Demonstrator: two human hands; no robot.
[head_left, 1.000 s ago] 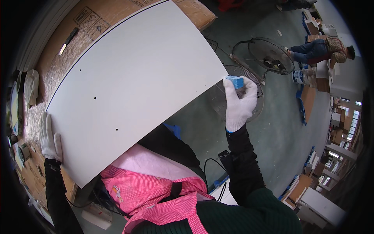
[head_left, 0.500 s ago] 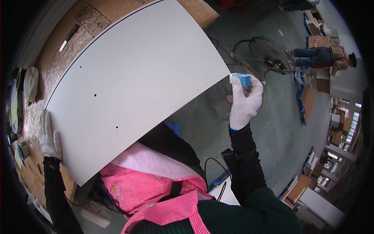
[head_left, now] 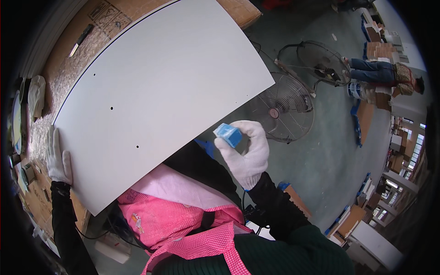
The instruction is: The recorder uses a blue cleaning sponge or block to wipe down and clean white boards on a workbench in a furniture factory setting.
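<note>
Blue and boxy, the block [head_left: 229, 134] is pinched between the thumb and fingers of the white-gloved right hand [head_left: 245, 153], just beside the near edge of the board [head_left: 169, 82]; whether they touch is hard to tell. A light, even pinch should keep it square. Smooth and white, the board has small dark holes [head_left: 112, 108]. The left hand [head_left: 58, 158] lies spread at its left edge; a flat palm probably steadies it best. Beyond are crinkled plastic [head_left: 68, 75], brown cardboard [head_left: 133, 9] and a round wire fan [head_left: 286, 110].
</note>
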